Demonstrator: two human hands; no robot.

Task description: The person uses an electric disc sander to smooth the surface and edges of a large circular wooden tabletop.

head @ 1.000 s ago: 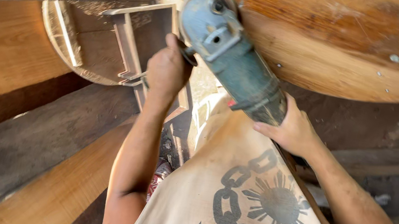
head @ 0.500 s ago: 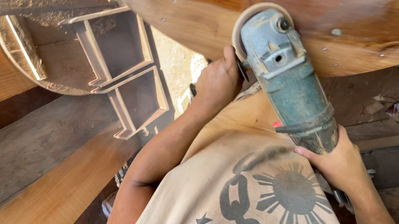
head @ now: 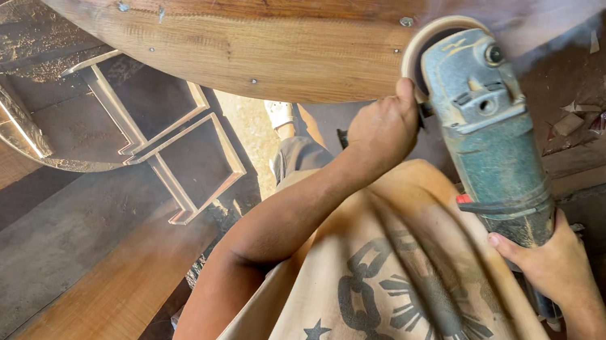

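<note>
Two hands gripping the grinder (head: 489,136): left hand (head: 382,130) clamping near its head, right hand (head: 550,265) wrapping the body. Pressing against the right edge of the far tabletop (head: 206,14). Lying left: round panel (head: 28,99), planks (head: 18,254).

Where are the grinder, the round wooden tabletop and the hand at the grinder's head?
grinder (head: 492,144), head view, on its teal body.
round wooden tabletop (head: 247,13), head view, on its bare face.
left hand (head: 382,126), head view, on its back.

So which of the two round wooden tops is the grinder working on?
The large wooden top across the upper frame; the angle grinder meets its edge. The smaller round top lies lower left, untouched.
</note>
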